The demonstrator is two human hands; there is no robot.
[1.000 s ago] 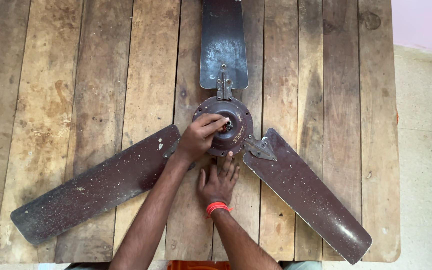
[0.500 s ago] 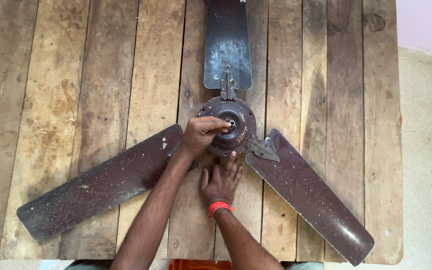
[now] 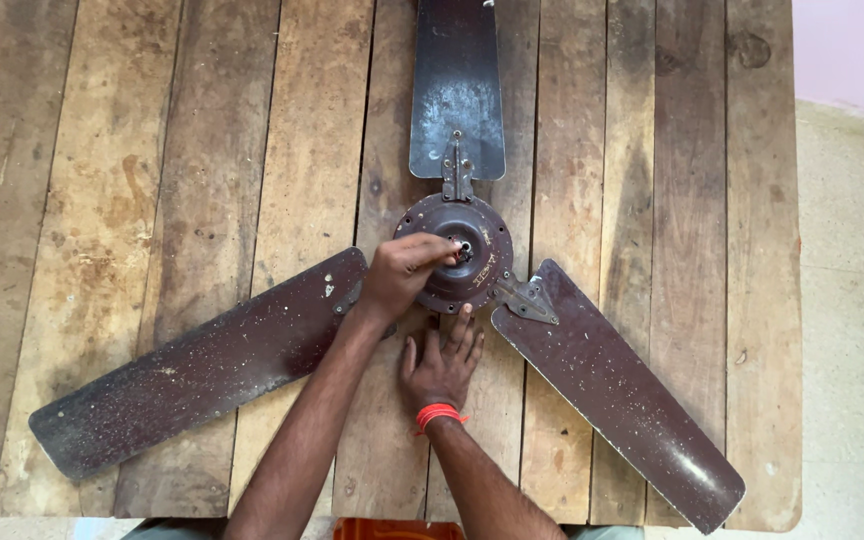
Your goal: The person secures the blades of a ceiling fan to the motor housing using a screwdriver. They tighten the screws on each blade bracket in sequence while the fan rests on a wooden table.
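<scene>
From the head view, a brown three-bladed ceiling fan point(image 3: 462, 262) lies flat on the plank worktop point(image 3: 102, 200). The left hand point(image 3: 400, 275) is curled narrow, fingertips pinched at the small shaft point(image 3: 464, 246) in the middle of the round hub; whether it grips a part there cannot be told. The right hand point(image 3: 439, 365) lies flat and open on the planks, fingertips touching the hub's near edge. The left hand is nearer the shaft, which lies just beyond its fingertips.

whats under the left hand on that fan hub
The left hand covers the left side of the round dark metal fan hub and the root of the dusty brown left blade. Its fingertips hide whatever they pinch at the centre hole.
</scene>
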